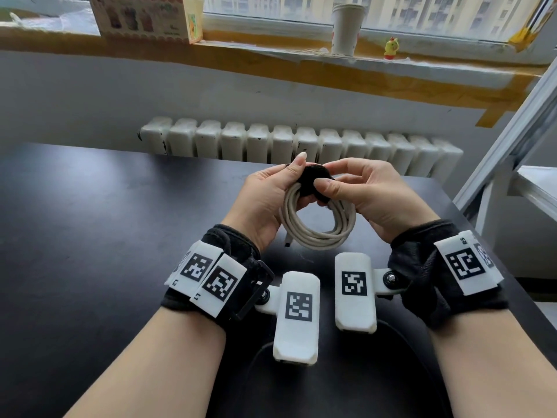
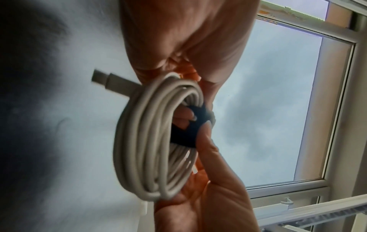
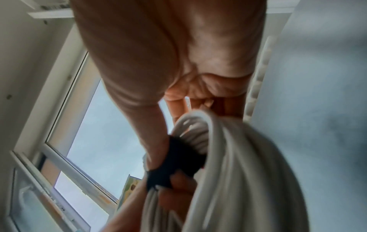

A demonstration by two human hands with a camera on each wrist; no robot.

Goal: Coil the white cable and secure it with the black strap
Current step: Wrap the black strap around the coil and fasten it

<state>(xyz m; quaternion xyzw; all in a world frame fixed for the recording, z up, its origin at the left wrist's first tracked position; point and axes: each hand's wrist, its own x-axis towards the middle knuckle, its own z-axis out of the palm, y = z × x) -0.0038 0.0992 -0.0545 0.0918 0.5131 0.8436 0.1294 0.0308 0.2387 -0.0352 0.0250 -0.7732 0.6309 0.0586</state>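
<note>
You hold the white cable (image 1: 316,220) coiled in a ring above the dark bench (image 1: 105,221), its flat face toward you and its plug end (image 1: 77,243) pointing down-left. Your left hand (image 1: 265,203) grasps the coil's upper left, while your right hand (image 1: 370,194) pinches the black strap (image 1: 313,181) wrapped over the top. Open bench lies on both sides.
</note>
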